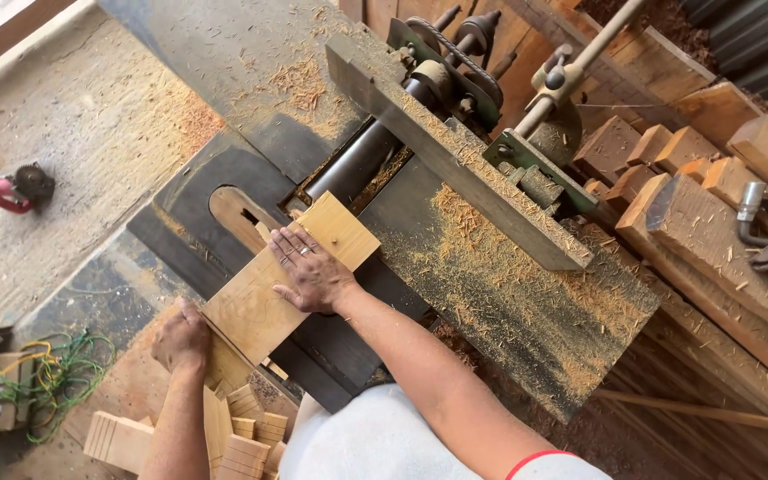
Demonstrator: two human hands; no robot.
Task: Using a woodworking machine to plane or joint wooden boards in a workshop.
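A flat, light wooden board [340, 233] lies on the dark steel bed of a jointer [402, 213], its far end over the cutter opening. My right hand [311, 271] presses flat on top of the board, fingers spread, a ring on one finger. My left hand [181, 336] grips the board's near end from behind. The long grey fence [455, 160] runs along the far side of the bed, apart from the board.
Sawdust and shavings [526, 284] cover the right part of the bed. Small cut wood blocks [242, 436] are stacked by my left arm. Rough timbers [713, 222] pile at the right. A red tool [11, 191] and green wires [55, 373] lie at the left.
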